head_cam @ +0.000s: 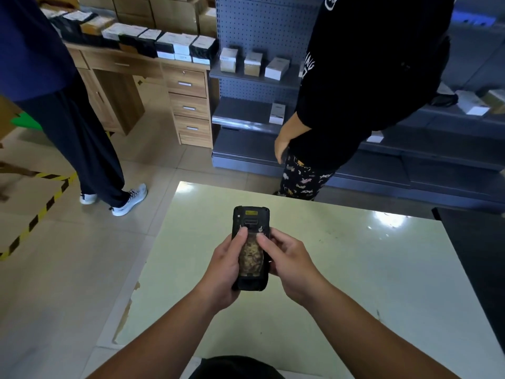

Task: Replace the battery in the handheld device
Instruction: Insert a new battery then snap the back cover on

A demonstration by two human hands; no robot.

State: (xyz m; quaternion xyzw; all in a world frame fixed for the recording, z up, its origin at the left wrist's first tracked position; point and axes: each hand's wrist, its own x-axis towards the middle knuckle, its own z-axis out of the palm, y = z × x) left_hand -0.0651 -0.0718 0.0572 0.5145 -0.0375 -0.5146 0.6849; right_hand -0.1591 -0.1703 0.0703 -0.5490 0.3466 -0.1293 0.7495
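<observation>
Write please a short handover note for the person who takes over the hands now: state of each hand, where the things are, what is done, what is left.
Left hand: grips the handheld device from its left side, thumb on the back.
Right hand: holds the right side, thumb near the latches.
Device: back up, held above the pale table.
Done: nothing visibly removed.
Left: open the back, swap the battery, close. No spare battery is in view.

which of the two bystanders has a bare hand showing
The bystander in the black top by the grey shelving, hand hanging at the side; the bystander in dark blue shows none.
</observation>
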